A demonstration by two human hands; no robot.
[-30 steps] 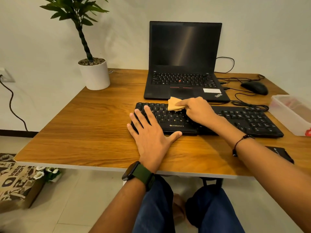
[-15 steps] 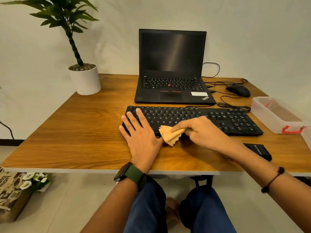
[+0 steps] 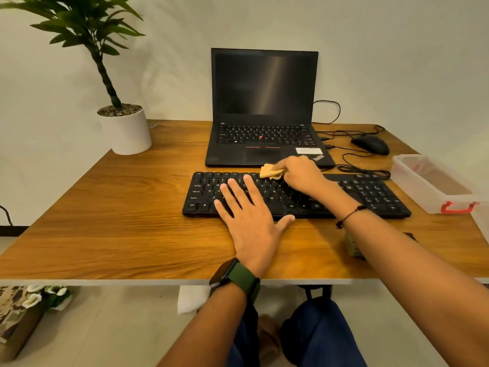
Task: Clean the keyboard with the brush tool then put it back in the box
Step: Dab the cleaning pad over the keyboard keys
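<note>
One black external keyboard (image 3: pixel 296 197) flat on wooden desk (image 3: pixel 119 221), just in front of one open black laptop (image 3: pixel 264 115), screen dark.

Two hands on keyboard. Left hand (image 3: pixel 251 215): fingers straight and spread, laid flat across the left-hand keys, thumb along the front edge; green-strapped watch (image 3: pixel 235 276) on that wrist. Right hand (image 3: pixel 301 173): fingers curled, pinching one folded yellow cloth (image 3: pixel 270 172) at the keyboard's far edge, near the middle of the top row; thin dark cord bracelet (image 3: pixel 349 215) on that wrist.

One clear plastic box (image 3: pixel 434 184) with one red latch (image 3: pixel 457 207) at desk's right edge, lid off, beside the keyboard's right end. Contents cannot be told.

One black mouse (image 3: pixel 370 144) behind right, several black cables (image 3: pixel 362 169) looped between it and the keyboard. One potted plant (image 3: pixel 124 128) in white pot, far-left corner. One small dark object (image 3: pixel 354 246) mostly hidden under the right forearm, cannot be identified.
</note>
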